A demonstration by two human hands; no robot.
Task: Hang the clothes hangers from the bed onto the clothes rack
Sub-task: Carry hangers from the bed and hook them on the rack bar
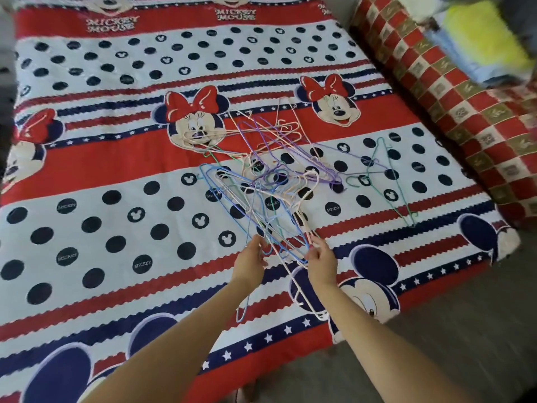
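Reaching into tangled hangers [273, 181] heaped mid-bed [87, 158]; left hand [252, 258] and right hand [321, 264] each pinched on wires at pile's near edge, one green hanger [386, 181] lying apart to right

I see a big bed [116, 170] with a red, white and blue cartoon mouse cover. Right beside the bed lies a rolled red and gold checked blanket [453, 91]. Behind that blanket is something yellow and blurry [479, 45]. Below the bed's near corner, the floor [436, 344] is grey.
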